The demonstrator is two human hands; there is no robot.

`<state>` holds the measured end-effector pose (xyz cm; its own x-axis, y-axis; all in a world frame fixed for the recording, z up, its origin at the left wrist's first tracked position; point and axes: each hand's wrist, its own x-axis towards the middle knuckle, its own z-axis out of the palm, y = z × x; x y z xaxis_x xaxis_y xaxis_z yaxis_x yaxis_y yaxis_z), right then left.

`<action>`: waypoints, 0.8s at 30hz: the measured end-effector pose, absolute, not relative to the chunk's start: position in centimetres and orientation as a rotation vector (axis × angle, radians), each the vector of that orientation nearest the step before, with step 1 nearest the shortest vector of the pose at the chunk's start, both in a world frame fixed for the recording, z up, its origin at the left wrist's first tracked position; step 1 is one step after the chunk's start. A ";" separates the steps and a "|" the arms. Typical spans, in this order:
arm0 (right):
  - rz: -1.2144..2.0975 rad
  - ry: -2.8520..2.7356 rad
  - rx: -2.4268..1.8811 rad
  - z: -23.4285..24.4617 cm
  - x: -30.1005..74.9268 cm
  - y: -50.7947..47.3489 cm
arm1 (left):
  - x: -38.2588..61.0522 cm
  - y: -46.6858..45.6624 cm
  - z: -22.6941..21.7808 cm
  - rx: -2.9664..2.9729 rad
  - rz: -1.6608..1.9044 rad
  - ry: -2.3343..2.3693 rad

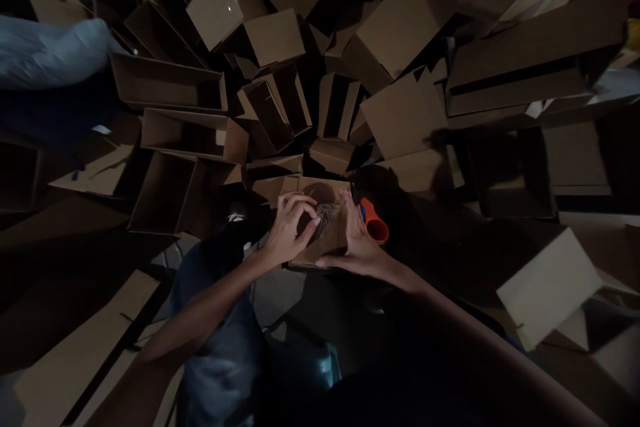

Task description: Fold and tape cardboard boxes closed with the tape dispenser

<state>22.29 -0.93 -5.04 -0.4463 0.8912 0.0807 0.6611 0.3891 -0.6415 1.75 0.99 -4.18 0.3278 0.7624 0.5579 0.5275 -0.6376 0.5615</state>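
A small cardboard box (pixel 333 240) sits in front of me, with a dark, wrinkled, slightly shiny patch (pixel 327 217) on its top; it looks like clear film, but I cannot be sure. Over the left part of the box, my left hand (pixel 293 227) has thumb and forefinger brought together in a pinch. Whatever is between those fingertips is too small to make out. My right hand (pixel 357 243) rests along the right side of the box, fingers stretched out and thumb apart at the front edge. Just right of it is an orange round-ended object (pixel 374 221) with a blue part, partly hidden.
Many open and closed cartons are heaped beyond the box, such as an open carton (pixel 170 83) at left and a closed carton (pixel 400 23) behind. A pale plastic bag (pixel 55 50) lies at far left. A flat cardboard piece (pixel 550 287) stands at right.
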 end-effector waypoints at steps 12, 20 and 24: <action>0.680 -2.223 -1.362 -5.4 22.1 -1.2 | 2.0 0.8 -4.3 2.310 1.283 1.144; 0.705 -2.149 -1.365 -5.7 21.9 -1.3 | 1.8 1.0 -4.5 2.322 1.305 1.145; 0.754 -2.120 -1.348 -5.5 22.1 -1.2 | 1.8 1.1 -4.5 2.333 1.307 1.148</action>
<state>22.14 -1.18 -5.48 -0.3748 0.9187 0.1245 0.6338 0.3519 -0.6888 1.82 1.07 -4.46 0.2950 0.7271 0.6199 0.5214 -0.6662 0.5333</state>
